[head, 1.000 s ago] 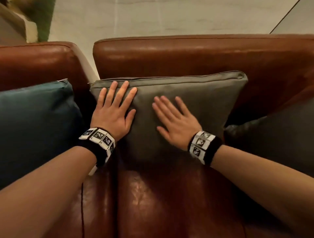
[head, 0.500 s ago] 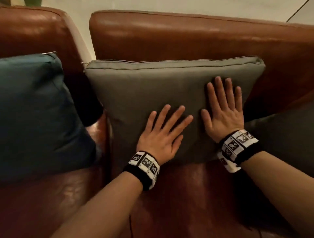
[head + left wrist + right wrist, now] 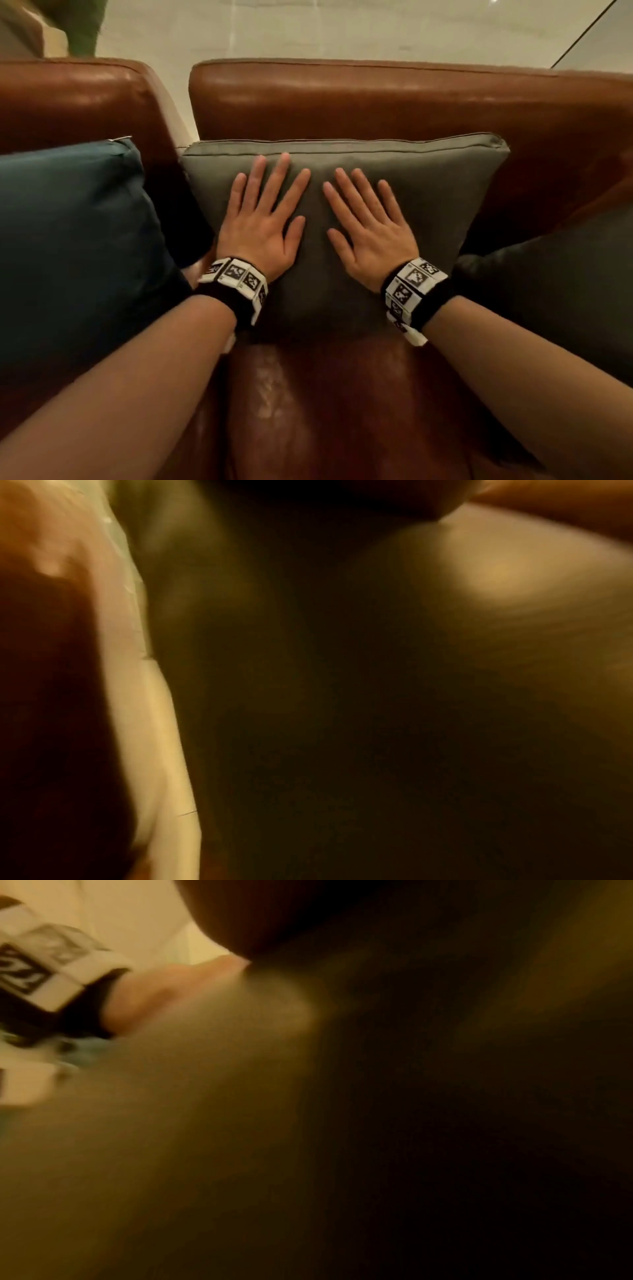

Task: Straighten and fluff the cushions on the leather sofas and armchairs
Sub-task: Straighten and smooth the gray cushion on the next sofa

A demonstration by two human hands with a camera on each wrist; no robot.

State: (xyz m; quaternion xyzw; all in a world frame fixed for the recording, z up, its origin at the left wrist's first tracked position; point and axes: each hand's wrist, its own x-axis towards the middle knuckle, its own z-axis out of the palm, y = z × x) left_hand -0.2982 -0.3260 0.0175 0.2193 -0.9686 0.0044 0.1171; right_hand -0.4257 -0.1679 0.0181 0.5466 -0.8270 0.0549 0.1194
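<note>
A grey-green cushion (image 3: 438, 192) stands upright against the back of a brown leather sofa (image 3: 376, 102). My left hand (image 3: 265, 219) lies flat on its front face, left of centre, fingers straight and spread. My right hand (image 3: 368, 222) lies flat beside it, right of centre, fingers also straight. Both palms press on the fabric, thumbs pointing toward each other. The two wrist views are dark and blurred; the right wrist view shows only the other hand's marker band (image 3: 44, 969) and the cushion fabric (image 3: 205, 1123).
A dark teal cushion (image 3: 68, 246) leans on the neighbouring leather seat at the left. A dark grey cushion (image 3: 555, 301) sits at the right edge. The leather seat (image 3: 325, 411) extends toward me below the hands. Pale floor (image 3: 308, 31) lies behind the sofa.
Both hands have slid left and up across the cushion's face from its right part to the centre, still flat. The cushion stays upright against the backrest.
</note>
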